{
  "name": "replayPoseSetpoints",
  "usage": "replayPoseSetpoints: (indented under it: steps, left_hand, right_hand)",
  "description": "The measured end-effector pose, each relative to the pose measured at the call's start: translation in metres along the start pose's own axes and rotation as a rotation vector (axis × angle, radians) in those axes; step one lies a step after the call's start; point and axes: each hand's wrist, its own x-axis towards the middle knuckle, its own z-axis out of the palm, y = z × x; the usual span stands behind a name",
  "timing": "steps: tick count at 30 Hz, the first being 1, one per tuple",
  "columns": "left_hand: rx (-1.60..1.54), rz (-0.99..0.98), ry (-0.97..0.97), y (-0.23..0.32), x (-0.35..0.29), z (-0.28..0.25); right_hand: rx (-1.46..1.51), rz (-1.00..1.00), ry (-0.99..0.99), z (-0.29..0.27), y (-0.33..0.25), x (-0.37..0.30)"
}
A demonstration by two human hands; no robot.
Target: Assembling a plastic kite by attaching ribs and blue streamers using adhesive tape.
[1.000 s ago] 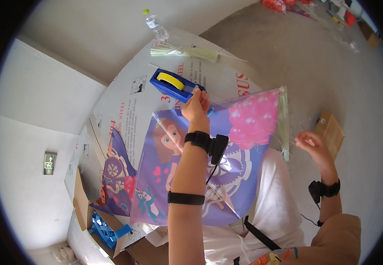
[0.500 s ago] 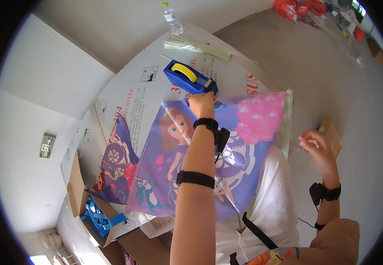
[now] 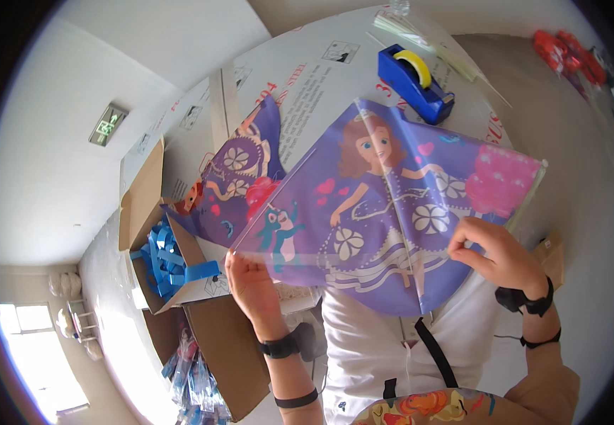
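Kite [image 3: 377, 212] lies over lap [image 3: 349, 327] and table [image 3: 314, 79], with left hand [image 3: 251, 287] gone from tape holder [image 3: 409, 85] to its left corner, so right hand [image 3: 499, 251] has company now, all fingers bent, holding what I can't tell.

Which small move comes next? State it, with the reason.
Probably press what looks like a clear strip over the near end of the thin rod on the purple sheet: the strip seems to run from the left hand, right by that end.
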Motion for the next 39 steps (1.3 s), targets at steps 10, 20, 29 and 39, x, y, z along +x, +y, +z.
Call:
replayPoseSetpoints:
  steps: [10, 20, 29, 39]
  left_hand:
    - [-0.155, 0.140, 0.146, 0.068, -0.019, -0.092]
    - [0.689, 0.375, 0.364, 0.041, 0.022, -0.102]
    - [0.993, 0.351, 0.363, 0.036, 0.067, -0.140]
    - [1.046, 0.376, 0.407, 0.025, 0.077, -0.160]
  right_hand:
    - [-0.124, -0.167, -0.263, 0.060, -0.022, 0.173]
    - [-0.270, 0.001, -0.244, 0.082, 0.039, 0.288]
    - [-0.226, 0.008, -0.317, 0.102, 0.063, 0.335]
    - [-0.063, 0.054, -0.264, 0.125, 0.078, 0.334]
